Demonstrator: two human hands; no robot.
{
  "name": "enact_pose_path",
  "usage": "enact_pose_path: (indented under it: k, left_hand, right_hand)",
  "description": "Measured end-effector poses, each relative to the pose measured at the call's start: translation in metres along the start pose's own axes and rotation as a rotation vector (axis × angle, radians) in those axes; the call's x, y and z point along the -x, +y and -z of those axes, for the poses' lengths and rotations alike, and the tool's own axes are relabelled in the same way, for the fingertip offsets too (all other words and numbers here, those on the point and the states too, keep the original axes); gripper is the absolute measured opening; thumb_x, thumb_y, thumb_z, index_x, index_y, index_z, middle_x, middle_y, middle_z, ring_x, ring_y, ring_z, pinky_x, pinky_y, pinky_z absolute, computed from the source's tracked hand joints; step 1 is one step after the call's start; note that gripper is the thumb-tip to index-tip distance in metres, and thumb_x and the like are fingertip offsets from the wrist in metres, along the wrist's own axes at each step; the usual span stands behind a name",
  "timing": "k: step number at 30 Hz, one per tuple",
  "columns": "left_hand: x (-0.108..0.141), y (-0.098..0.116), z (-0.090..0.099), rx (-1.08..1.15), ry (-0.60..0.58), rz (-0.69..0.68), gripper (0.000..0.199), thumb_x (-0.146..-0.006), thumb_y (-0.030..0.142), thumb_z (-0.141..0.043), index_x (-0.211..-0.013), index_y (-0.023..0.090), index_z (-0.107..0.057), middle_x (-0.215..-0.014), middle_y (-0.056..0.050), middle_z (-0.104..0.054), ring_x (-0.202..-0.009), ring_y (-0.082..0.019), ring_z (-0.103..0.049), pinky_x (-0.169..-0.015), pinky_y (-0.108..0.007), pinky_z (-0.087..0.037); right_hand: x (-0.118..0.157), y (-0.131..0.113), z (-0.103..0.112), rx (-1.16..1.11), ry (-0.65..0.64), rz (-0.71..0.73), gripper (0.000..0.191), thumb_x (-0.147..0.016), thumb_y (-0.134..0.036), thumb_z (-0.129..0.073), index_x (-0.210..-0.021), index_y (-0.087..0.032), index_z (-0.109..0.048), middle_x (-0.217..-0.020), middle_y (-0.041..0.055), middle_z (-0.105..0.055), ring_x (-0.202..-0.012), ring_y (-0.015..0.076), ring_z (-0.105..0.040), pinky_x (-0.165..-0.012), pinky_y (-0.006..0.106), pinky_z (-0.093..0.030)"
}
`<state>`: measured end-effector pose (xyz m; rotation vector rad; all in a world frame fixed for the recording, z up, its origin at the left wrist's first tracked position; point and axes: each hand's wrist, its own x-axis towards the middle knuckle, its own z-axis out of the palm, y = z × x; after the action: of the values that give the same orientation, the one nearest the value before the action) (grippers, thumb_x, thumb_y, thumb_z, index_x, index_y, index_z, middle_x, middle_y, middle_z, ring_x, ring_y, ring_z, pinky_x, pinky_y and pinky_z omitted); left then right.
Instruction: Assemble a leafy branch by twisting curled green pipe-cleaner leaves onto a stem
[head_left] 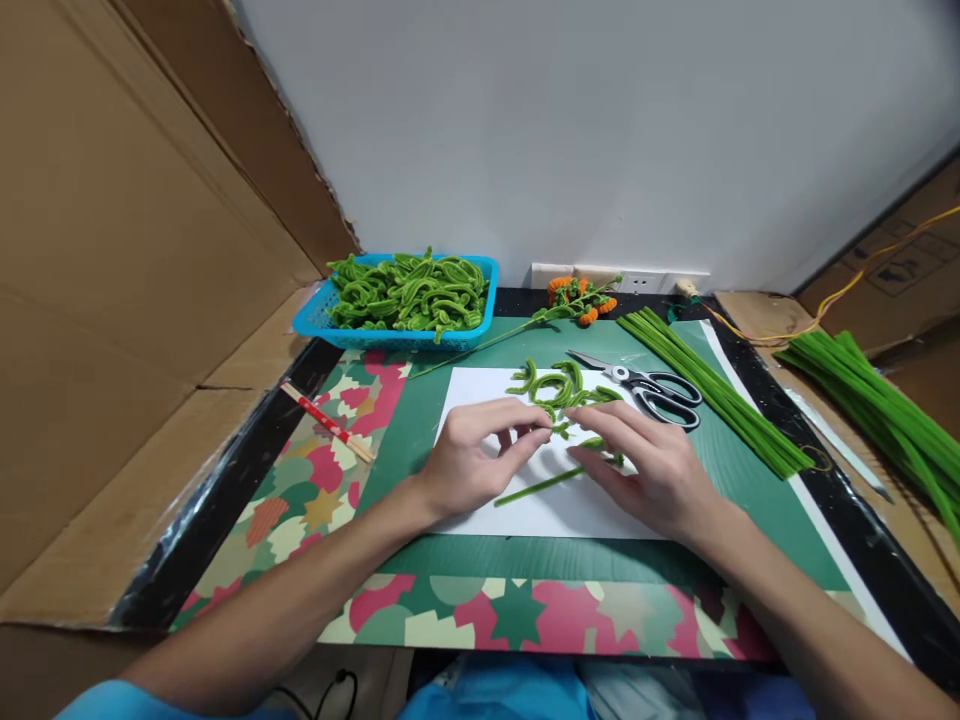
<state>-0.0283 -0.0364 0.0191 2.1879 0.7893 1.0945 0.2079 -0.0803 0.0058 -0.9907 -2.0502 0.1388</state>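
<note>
My left hand (486, 455) is over the white paper, thumb and fingertips pinched on a small twisted green pipe cleaner piece (561, 431). Facing it from the right is my right hand (651, 460), its thumb and fingers apart with a gap between them. A straight green pipe cleaner stem (536, 488) passes beneath the right thumb, which partly hides it. Beyond the fingertips several curled green pipe cleaner pieces (553, 388) lie on the white paper (480, 385). Black-handled scissors (637, 382) rest just past the right hand, blades pointing left.
A blue basket (405, 340) heaped with bent green pieces stands at the back left. Orange pipe cleaner flowers (570, 290) lie near the wall sockets (643, 283). Green pipe cleaner bundles (720, 395) lie to the right. Wrapped chopsticks (328, 423) are at left.
</note>
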Motion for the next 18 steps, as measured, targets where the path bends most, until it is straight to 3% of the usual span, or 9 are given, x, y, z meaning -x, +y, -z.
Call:
enact_pose_path:
  k: [2,5,8,11,14,16,18]
  left_hand:
    - [-0.003,0.001,-0.001,0.109,-0.038,0.08,0.012,-0.099,0.023,-0.071,-0.097,0.019,-0.082,-0.089,-0.007,-0.08,-0.079,-0.018,-0.073,-0.066,-0.026,-0.057]
    - [-0.002,-0.001,-0.004,0.218,-0.087,0.194,0.012,-0.097,0.026,-0.073,-0.098,0.017,-0.082,-0.09,-0.007,-0.078,-0.078,-0.017,-0.072,-0.063,-0.023,-0.055]
    - [0.001,-0.001,-0.008,0.298,-0.114,0.29,0.015,-0.096,0.029,-0.074,-0.099,0.017,-0.082,-0.09,-0.007,-0.078,-0.075,-0.017,-0.07,-0.061,-0.023,-0.055]
    - [0.001,0.001,-0.01,0.288,-0.095,0.266,0.014,-0.095,0.028,-0.073,-0.096,0.016,-0.082,-0.089,-0.008,-0.079,-0.075,-0.018,-0.071,-0.061,-0.024,-0.055]
    - [0.003,0.001,-0.008,0.18,-0.046,0.083,0.012,-0.095,0.023,-0.073,-0.095,0.018,-0.083,-0.085,-0.009,-0.081,-0.075,-0.019,-0.073,-0.067,-0.028,-0.06]
    - [0.007,-0.005,-0.005,0.083,-0.008,-0.088,0.015,-0.096,0.019,-0.07,-0.099,0.02,-0.084,-0.089,-0.011,-0.083,-0.079,-0.021,-0.077,-0.075,-0.031,-0.063]
    - [0.011,-0.013,-0.002,-0.033,-0.001,-0.248,0.025,-0.097,0.012,-0.065,-0.107,0.023,-0.085,-0.097,-0.011,-0.085,-0.085,-0.022,-0.081,-0.077,-0.03,-0.064]
  right_hand:
    - [0.001,0.003,0.001,0.177,0.012,0.166,0.023,-0.106,-0.018,-0.065,-0.128,-0.019,-0.069,-0.106,0.0109,-0.081,-0.085,0.0198,-0.077,-0.07,0.029,-0.055]
    - [-0.001,0.005,0.004,0.282,0.01,0.271,0.017,-0.104,-0.014,-0.066,-0.121,-0.017,-0.07,-0.098,0.0101,-0.08,-0.082,0.0197,-0.077,-0.068,0.028,-0.053]
    - [-0.001,0.003,0.005,0.304,-0.016,0.302,0.016,-0.104,-0.012,-0.065,-0.118,-0.018,-0.072,-0.096,0.0102,-0.08,-0.081,0.0202,-0.076,-0.069,0.029,-0.053]
    - [0.001,-0.003,0.002,0.193,-0.03,0.233,0.015,-0.103,-0.012,-0.065,-0.111,-0.02,-0.075,-0.092,0.0085,-0.078,-0.075,0.0179,-0.071,-0.066,0.029,-0.052]
    - [-0.001,-0.011,-0.004,-0.204,-0.004,-0.103,0.014,-0.101,-0.018,-0.065,-0.099,-0.02,-0.078,-0.086,0.0079,-0.073,-0.065,0.0152,-0.061,-0.057,0.028,-0.048]
    - [-0.005,-0.015,-0.009,-0.613,-0.029,-0.476,0.022,-0.097,-0.032,-0.073,-0.08,-0.019,-0.077,-0.072,0.0044,-0.065,-0.056,0.0135,-0.051,-0.047,0.027,-0.041]
    - [-0.009,-0.016,-0.013,-1.04,-0.153,-0.846,0.032,-0.089,-0.044,-0.079,-0.072,-0.017,-0.074,-0.059,-0.0011,-0.054,-0.044,0.0079,-0.03,-0.038,0.024,-0.027]
